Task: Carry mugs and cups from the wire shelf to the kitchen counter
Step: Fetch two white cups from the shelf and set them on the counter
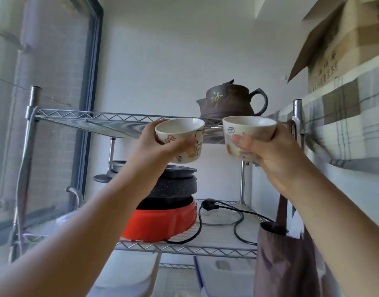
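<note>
I hold two cream ceramic cups with small cartoon prints in front of the top tier of a wire shelf (81, 117). My left hand (160, 146) grips the left cup (180, 133) around its side and base. The right cup (246, 130) is held the same way by my right hand (270, 155). Both cups are upright, off the shelf, and a small gap separates them. The kitchen counter is not in view.
A dark brown teapot (229, 101) stands on the top tier behind the cups. On the lower tier sit a red and black cooker (162, 219) and a black power cord (227, 213). A window is left, a checked cloth (342, 129) and cardboard box right.
</note>
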Motion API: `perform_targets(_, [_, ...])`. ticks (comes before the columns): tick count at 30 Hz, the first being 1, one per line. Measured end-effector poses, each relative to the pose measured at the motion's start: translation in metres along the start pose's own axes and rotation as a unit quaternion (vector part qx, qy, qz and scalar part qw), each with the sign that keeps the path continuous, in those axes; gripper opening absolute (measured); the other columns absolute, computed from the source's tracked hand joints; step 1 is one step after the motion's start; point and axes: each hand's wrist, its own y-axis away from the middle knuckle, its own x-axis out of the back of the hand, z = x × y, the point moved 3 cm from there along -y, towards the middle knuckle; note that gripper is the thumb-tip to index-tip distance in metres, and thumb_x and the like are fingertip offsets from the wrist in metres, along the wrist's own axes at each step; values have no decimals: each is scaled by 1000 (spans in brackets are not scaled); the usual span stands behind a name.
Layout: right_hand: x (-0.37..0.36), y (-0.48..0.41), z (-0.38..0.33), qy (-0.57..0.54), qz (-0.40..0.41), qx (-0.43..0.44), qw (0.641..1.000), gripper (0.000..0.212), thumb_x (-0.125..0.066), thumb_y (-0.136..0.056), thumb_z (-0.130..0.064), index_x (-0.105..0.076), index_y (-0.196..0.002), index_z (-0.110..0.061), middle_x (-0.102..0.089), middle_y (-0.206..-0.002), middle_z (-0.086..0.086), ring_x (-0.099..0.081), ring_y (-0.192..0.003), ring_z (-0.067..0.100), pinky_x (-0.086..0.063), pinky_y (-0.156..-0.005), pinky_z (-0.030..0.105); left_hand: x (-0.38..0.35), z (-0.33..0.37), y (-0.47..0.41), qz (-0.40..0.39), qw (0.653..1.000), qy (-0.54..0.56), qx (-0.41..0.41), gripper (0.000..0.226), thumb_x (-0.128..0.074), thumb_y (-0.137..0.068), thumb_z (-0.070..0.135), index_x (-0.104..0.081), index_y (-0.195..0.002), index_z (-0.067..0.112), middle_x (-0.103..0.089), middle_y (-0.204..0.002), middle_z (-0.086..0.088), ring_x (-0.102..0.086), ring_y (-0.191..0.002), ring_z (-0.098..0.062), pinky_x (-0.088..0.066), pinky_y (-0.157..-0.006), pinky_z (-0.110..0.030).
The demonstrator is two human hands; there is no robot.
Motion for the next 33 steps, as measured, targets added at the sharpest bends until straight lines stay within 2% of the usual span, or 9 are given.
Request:
perform_targets(5, [1, 91, 47, -26, 27, -58, 998, 91, -96, -43, -36, -60, -123, -9, -70, -113, 15, -68, -103, 28, -57, -69, 33, 22, -50, 84, -14, 995, 50, 80, 82, -87, -54, 33, -53, -127, 19, -68, -118, -12, -67, -110, -27, -55, -90, -44])
perform_targets(9, [2, 168, 82, -24, 36, -109, 993, 76, -96, -39, -40, -67, -108, -29, -73, -104, 2, -68, -98, 20, -58, -74, 36, 35, -95, 157, -8, 988, 74, 136, 82, -92, -50, 36, -56, -123, 23, -68, -116, -13, -65, -111, -30, -56, -86, -42])
perform_targets(15, [6, 280, 116, 19, 73, -225, 972, 88, -97, -35, -40, -61, -114, -24, -71, -111, 4, -66, -102, 22, -59, -80, 44, 32, -157, 266, -21, 962, 82, 258, 88, -95, -49, 38, -56, -126, 24, -69, -114, -7, -66, -109, -25, -56, -77, -30])
perform_targets(17, [7, 315, 123, 41, 89, -256, 962, 88, -94, -37, -30, -58, -117, -20, -70, -112, 6, -66, -101, 21, -58, -82, 47, 27, -172, 298, -32, 952, 77, 295, 90, -95, -50, 38, -54, -128, 20, -69, -114, -8, -66, -108, -25, -57, -77, -37])
perform_targets(21, [16, 379, 131, 93, 122, -325, 933, 81, -88, -48, -12, -54, -122, -19, -68, -115, 2, -65, -103, 15, -55, -87, 53, 9, -195, 350, -79, 930, 63, 354, 88, -92, -56, 40, -50, -131, 19, -67, -119, -15, -66, -107, -35, -51, -78, -71])
perform_targets(23, [21, 409, 130, 110, 132, -352, 920, 86, -90, -47, -16, -53, -124, -21, -67, -117, -1, -65, -106, 15, -55, -87, 51, -2, -203, 373, -93, 917, 63, 383, 88, -92, -55, 42, -52, -130, 21, -67, -120, -10, -64, -112, -32, -57, -78, -51])
perform_targets(25, [25, 437, 125, 116, 148, -374, 908, 83, -90, -45, -25, -53, -120, -34, -67, -112, -15, -65, -101, 7, -59, -77, 39, -16, -209, 395, -119, 904, 72, 404, 82, -92, -54, 42, -56, -126, 28, -69, -117, -2, -65, -112, -23, -56, -81, -31])
perform_targets(28, [37, 476, 114, 147, 171, -393, 891, 82, -89, -47, -30, -50, -119, -39, -62, -115, -19, -61, -109, 5, -55, -87, 27, -39, -214, 426, -182, 881, 74, 431, 79, -91, -53, 45, -56, -123, 36, -68, -119, 3, -64, -111, -16, -54, -82, -25])
perform_targets(33, [72, 537, 81, 176, 231, -420, 860, 86, -92, -48, -29, -49, -121, -42, -61, -120, -16, -58, -116, 7, -51, -94, 25, -92, -213, 464, -288, 841, 81, 451, 87, -90, -53, 48, -52, -130, 35, -64, -124, 3, -61, -116, -15, -51, -86, -19])
